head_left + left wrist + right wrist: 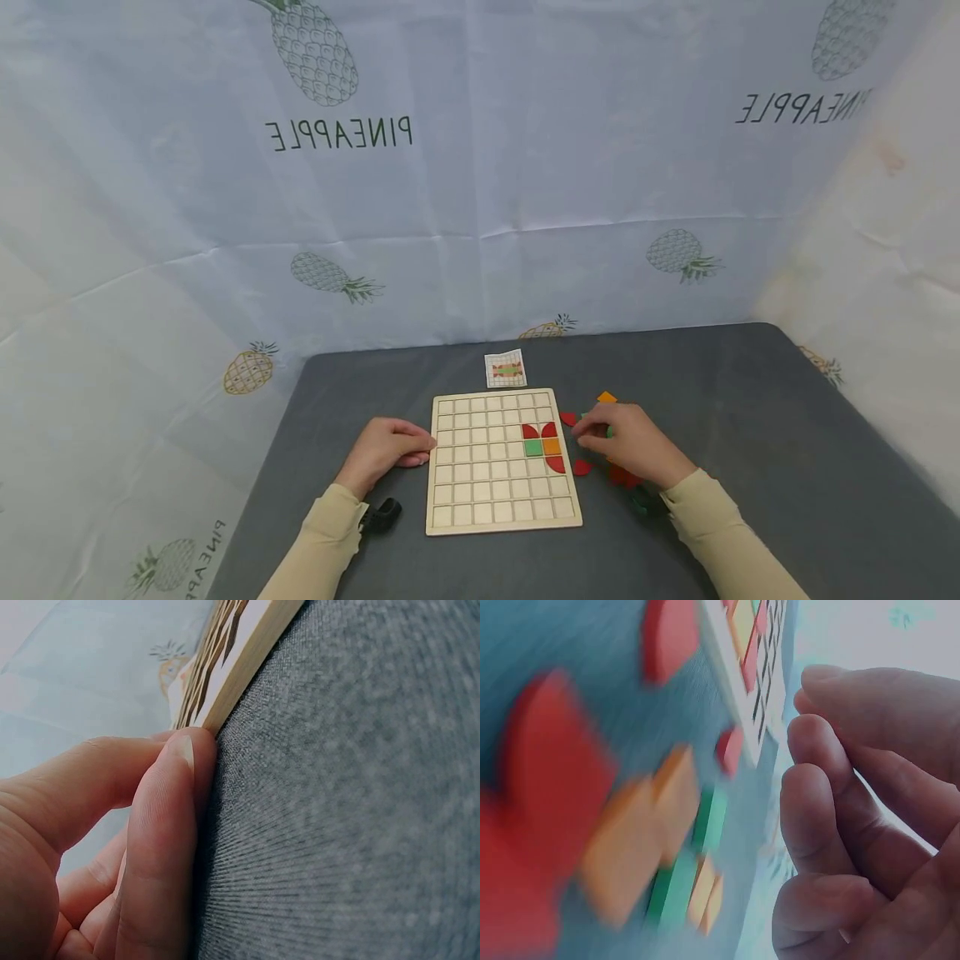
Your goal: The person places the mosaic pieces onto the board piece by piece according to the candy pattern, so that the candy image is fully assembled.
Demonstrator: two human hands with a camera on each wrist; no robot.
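A pale wooden grid board (487, 487) lies on the table. On its right side sit several coloured tiles: a green square (533, 448), an orange square (552, 447) and red rounded pieces (555, 464). My left hand (386, 450) is at the board's left edge, its thumb and index fingertip (180, 754) holding that edge. Over the loose pieces right of the board hovers my right hand (630, 437). Its fingers (806, 802) are loosely curled, with nothing visible between them. Below it in the right wrist view are red rounded pieces (555, 757), orange pieces (622, 847) and green pieces (710, 819).
A small pattern card (506, 369) lies just beyond the board. Red pieces (582, 467) are near the board's right edge, and an orange piece (607, 397) lies farther back. The dark grey table (360, 379) meets a pineapple-print curtain (480, 167) behind and at the sides.
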